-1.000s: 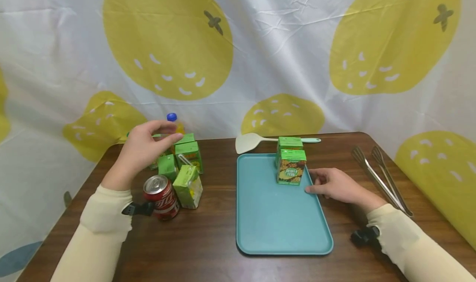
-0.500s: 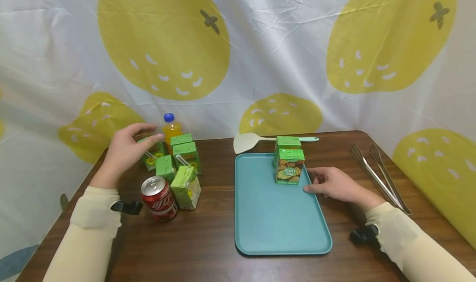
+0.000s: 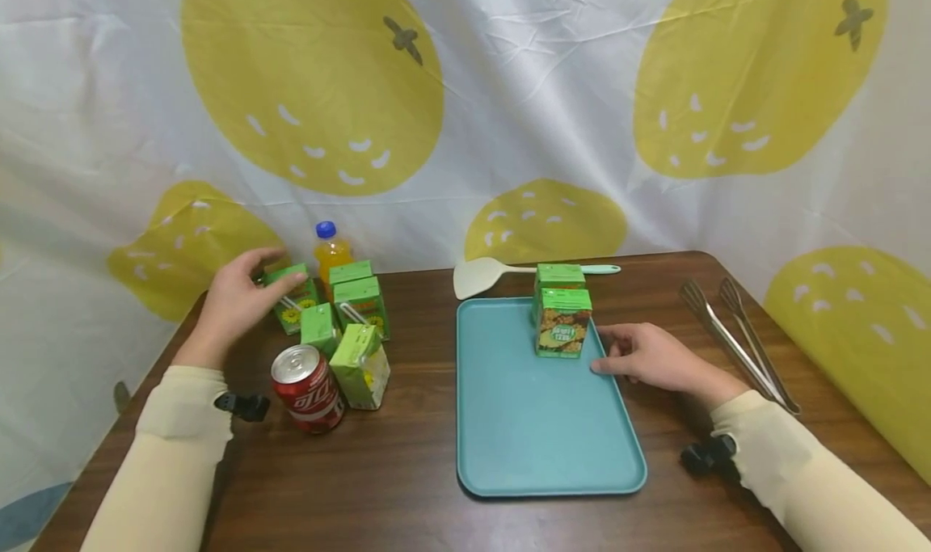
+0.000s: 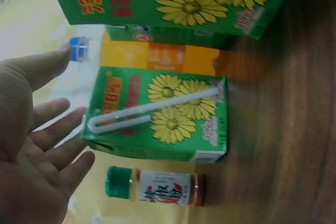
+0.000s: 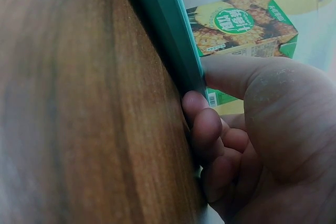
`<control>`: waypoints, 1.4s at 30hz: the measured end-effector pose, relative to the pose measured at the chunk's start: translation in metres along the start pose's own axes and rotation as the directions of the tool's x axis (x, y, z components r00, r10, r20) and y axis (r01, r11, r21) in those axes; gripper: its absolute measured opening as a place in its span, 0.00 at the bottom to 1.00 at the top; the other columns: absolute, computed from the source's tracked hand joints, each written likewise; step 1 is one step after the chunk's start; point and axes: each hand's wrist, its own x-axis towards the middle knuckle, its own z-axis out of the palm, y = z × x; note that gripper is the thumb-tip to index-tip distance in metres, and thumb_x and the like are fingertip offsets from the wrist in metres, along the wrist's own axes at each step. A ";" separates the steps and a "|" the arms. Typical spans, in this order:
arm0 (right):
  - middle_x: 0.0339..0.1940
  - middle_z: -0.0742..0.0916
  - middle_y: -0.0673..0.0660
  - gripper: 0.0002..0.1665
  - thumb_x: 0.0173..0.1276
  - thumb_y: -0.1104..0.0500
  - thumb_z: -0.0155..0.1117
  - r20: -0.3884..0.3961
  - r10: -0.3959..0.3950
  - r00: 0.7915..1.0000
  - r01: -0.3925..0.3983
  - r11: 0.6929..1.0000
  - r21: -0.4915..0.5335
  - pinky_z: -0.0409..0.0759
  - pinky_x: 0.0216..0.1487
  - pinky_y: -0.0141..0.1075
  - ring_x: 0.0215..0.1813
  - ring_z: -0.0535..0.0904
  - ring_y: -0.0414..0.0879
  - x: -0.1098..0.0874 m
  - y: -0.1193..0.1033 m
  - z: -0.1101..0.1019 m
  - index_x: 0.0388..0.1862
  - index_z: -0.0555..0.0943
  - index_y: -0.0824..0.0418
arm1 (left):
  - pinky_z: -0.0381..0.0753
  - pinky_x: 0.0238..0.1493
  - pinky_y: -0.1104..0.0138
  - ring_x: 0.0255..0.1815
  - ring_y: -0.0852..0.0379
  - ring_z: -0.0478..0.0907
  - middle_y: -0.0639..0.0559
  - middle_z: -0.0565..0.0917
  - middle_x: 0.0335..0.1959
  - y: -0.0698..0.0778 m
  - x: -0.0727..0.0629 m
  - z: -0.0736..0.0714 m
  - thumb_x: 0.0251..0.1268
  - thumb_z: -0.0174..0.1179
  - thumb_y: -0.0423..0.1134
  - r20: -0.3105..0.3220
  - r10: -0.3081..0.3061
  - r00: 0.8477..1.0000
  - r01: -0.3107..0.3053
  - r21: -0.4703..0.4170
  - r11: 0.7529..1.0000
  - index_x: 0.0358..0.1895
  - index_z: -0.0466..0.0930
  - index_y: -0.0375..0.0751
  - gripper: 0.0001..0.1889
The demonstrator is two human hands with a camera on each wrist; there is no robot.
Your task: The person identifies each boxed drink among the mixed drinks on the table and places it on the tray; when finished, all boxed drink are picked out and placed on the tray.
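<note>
My left hand (image 3: 236,300), fingers spread, is at the top of a green drink carton (image 4: 126,94) with yellow flowers and a bent white straw (image 4: 157,106). In the left wrist view its fingertips are right by the carton's top end. A small seasoning jar (image 4: 167,187) with a green cap stands beside that carton. My right hand (image 3: 647,360) pinches the right rim of a teal tray (image 3: 538,439), thumb on top and fingers curled against the edge. Two green juice cartons stand on the tray's far right part, the front one (image 3: 563,330) partly hiding the rear one (image 3: 560,271).
A red soda can (image 3: 311,398), a light-green carton (image 3: 364,366), more green cartons (image 3: 364,297) and an orange drink bottle (image 3: 332,257) cluster at the left. A pale spatula (image 3: 480,277) lies behind the tray. Metal tongs (image 3: 742,350) lie at the right.
My left hand has moved left and lowered from above the clustered cartons to the rear-left flowered carton. The right hand stays at the tray's rim.
</note>
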 end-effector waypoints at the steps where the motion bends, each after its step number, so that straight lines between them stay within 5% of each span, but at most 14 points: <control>1: 0.27 0.84 0.51 0.48 0.74 0.48 0.80 0.000 -0.001 1.000 0.001 1.000 -0.001 0.73 0.26 0.36 0.26 0.78 0.45 0.000 0.000 0.000 0.79 0.73 0.77 | 0.75 0.69 0.35 0.71 0.28 0.77 0.29 0.79 0.74 -0.002 0.000 0.001 0.79 0.71 0.55 0.004 0.003 1.000 -0.003 0.008 1.000 0.77 0.75 0.29 0.38; 8: 0.26 0.84 0.50 0.48 0.73 0.48 0.81 -0.008 -0.012 1.000 0.012 1.000 -0.002 0.74 0.26 0.36 0.25 0.78 0.45 0.001 -0.001 0.000 0.78 0.73 0.77 | 0.77 0.65 0.37 0.66 0.30 0.80 0.28 0.81 0.71 -0.013 0.000 0.005 0.79 0.71 0.55 0.034 -0.006 0.999 0.005 0.025 1.000 0.76 0.76 0.29 0.37; 16: 0.27 0.84 0.50 0.48 0.73 0.48 0.81 -0.008 -0.024 1.000 0.024 1.000 0.003 0.73 0.26 0.36 0.25 0.78 0.44 0.001 -0.004 0.000 0.78 0.74 0.78 | 0.70 0.73 0.31 0.75 0.25 0.72 0.25 0.77 0.74 -0.026 0.002 0.007 0.78 0.71 0.56 0.058 -0.008 0.998 0.004 0.066 0.998 0.78 0.72 0.25 0.41; 21: 0.27 0.84 0.50 0.48 0.73 0.48 0.81 -0.009 -0.020 1.000 0.020 1.000 0.004 0.73 0.26 0.36 0.25 0.78 0.44 0.001 -0.004 0.000 0.78 0.74 0.77 | 0.72 0.69 0.30 0.72 0.24 0.74 0.24 0.77 0.73 -0.033 0.003 0.009 0.79 0.71 0.57 0.078 -0.029 0.997 0.024 0.072 0.997 0.79 0.71 0.25 0.42; 42: 0.28 0.85 0.50 0.49 0.73 0.48 0.81 -0.008 0.002 1.000 -0.002 1.000 0.004 0.73 0.26 0.36 0.26 0.79 0.45 0.000 -0.002 0.001 0.79 0.73 0.77 | 0.75 0.65 0.34 0.66 0.28 0.78 0.27 0.83 0.65 -0.038 0.003 0.011 0.78 0.72 0.54 0.057 -0.028 0.998 0.024 0.066 0.997 0.72 0.78 0.27 0.35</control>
